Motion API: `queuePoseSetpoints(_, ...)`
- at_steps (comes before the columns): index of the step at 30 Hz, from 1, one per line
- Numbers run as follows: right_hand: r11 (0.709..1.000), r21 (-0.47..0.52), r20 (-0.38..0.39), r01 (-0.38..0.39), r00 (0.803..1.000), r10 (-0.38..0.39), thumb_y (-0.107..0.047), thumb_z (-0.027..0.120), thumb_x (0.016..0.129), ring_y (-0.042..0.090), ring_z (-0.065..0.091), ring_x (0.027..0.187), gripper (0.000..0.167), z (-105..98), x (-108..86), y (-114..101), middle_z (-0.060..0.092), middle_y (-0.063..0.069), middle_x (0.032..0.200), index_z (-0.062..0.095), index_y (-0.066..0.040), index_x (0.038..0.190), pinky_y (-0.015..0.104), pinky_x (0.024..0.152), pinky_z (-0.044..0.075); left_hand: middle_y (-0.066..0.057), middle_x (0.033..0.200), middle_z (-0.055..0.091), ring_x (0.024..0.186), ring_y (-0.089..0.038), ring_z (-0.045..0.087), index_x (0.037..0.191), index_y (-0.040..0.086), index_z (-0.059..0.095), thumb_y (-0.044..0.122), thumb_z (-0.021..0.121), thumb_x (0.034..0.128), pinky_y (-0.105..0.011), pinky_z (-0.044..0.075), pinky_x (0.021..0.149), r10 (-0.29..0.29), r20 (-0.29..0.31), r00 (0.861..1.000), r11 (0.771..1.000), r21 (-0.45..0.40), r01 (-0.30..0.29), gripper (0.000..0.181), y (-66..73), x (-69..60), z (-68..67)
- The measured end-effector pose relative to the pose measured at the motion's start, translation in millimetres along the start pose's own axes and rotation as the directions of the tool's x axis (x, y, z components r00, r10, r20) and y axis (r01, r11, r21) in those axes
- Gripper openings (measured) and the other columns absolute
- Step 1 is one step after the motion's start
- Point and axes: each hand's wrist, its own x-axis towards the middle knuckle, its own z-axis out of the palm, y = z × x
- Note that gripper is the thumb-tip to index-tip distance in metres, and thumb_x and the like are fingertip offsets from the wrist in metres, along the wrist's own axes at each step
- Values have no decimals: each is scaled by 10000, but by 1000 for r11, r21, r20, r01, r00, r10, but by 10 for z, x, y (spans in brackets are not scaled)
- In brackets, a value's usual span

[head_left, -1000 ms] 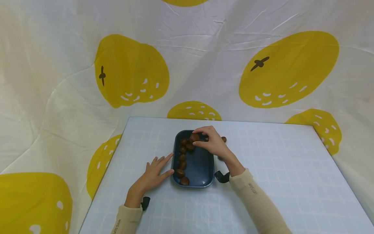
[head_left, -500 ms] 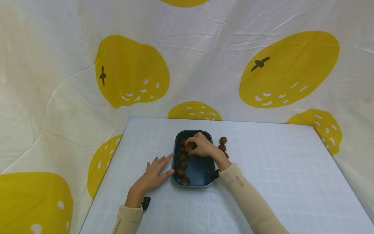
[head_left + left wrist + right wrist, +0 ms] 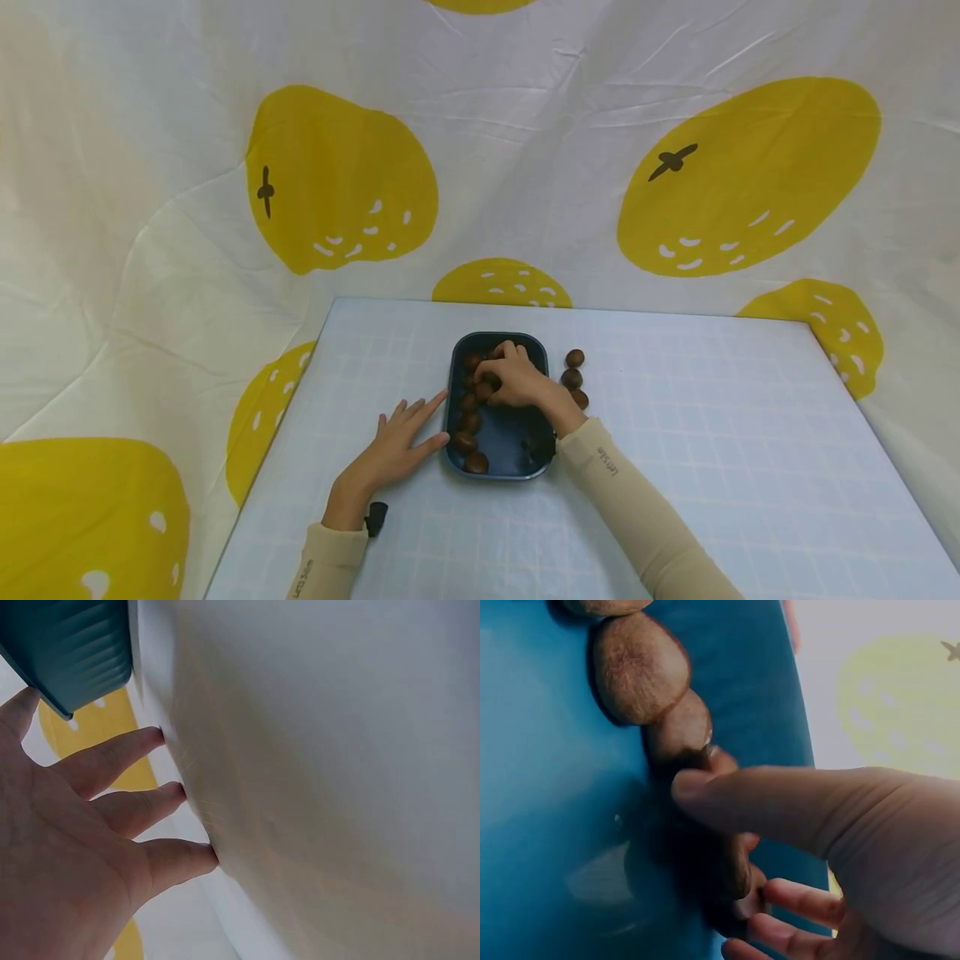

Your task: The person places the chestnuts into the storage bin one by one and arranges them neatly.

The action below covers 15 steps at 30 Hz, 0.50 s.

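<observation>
A dark blue tray (image 3: 512, 421) holds a row of brown chestnuts (image 3: 465, 442) along its left wall. Over the tray's far half, my right hand (image 3: 522, 385) pinches a chestnut (image 3: 483, 391) beside that row. The right wrist view shows its thumb (image 3: 742, 795) over the dark chestnuts, with its other fingers partly hidden; a paler chestnut (image 3: 641, 669) lies before it. Fingers spread, my left hand (image 3: 397, 443) rests beside the tray, index fingertip and thumb tip at its left rim. In the left wrist view, one fingertip meets the tray's outer wall (image 3: 75, 652).
Three loose chestnuts (image 3: 572, 378) lie on the table just right of the tray, close to my right forearm. A pale checked cloth (image 3: 712, 433) covers the table. Behind it hangs a white curtain (image 3: 525, 167) with yellow fruit prints.
My right hand has brought the chestnut down and leftward from the tray's far end to beside the row. Loose chestnuts on the right have come into fuller view. My left hand stays put.
</observation>
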Motion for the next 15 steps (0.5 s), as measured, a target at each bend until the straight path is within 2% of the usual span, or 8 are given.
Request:
queuePoseSetpoints(5, 1000, -20, -3, 8, 1000, -8, -127, 876, 781, 362, 369, 1147, 351, 16, -2, 24, 441, 206, 1312, 726, -245, 1075, 501, 953, 410, -160, 1594, 311, 1459, -512, 115, 1578, 463, 216, 658, 509, 953, -770, -14, 1060, 1, -4, 1000, 1000, 3, -1, 717, -5, -5, 7)
queuePoseSetpoints(15, 1000, 12, -10, -2, 1000, 2, -101, 847, 799, 359, 372, 1153, 314, 19, -4, -17, 425, 173, 1274, 704, -203, 1060, 516, 969, 398, -159, 1593, 313, 1464, -501, 117, 1581, 448, 224, 658, 509, 953, -769, -11, 1062, 4, -3, 1000, 1000, 9, -4, 721, -13, 5, 15)
